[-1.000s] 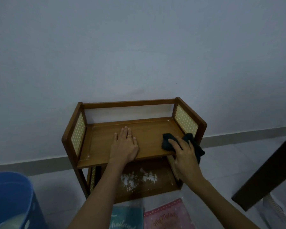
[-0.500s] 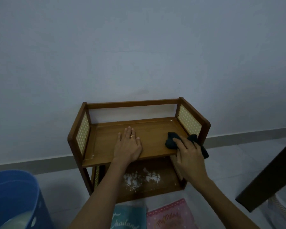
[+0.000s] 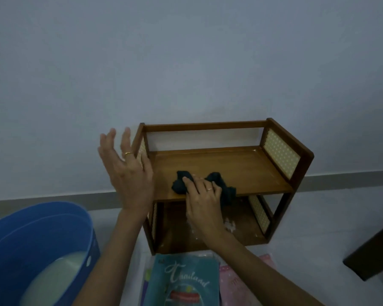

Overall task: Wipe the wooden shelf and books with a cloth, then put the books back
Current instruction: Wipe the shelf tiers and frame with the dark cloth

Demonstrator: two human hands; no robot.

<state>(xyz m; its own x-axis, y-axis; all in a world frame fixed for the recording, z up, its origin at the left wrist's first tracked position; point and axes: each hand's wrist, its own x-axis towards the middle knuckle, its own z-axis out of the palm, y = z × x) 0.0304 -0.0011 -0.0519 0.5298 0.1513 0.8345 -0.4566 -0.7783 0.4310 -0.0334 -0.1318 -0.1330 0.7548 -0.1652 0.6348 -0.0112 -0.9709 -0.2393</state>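
A small two-tier wooden shelf (image 3: 241, 166) stands on the floor against the wall. My right hand (image 3: 202, 195) presses a dark cloth (image 3: 181, 184) onto the left half of the top board, fingers lying over it. My left hand (image 3: 126, 171) is raised off the shelf, just left of its left side panel, with fingers spread and holding nothing. White dust (image 3: 229, 225) lies on the lower board. A teal book (image 3: 184, 281) and a pink book (image 3: 234, 286) lie flat on the floor in front of the shelf.
A blue bucket (image 3: 60, 219) with pale liquid stands at the lower left, close to my left forearm. A dark wooden furniture piece (image 3: 372, 250) juts in at the lower right. A grey skirting strip runs along the wall.
My right hand has slid the cloth from the right end of the top board to its left half. My left hand has lifted off the board and moved left, beside the shelf.
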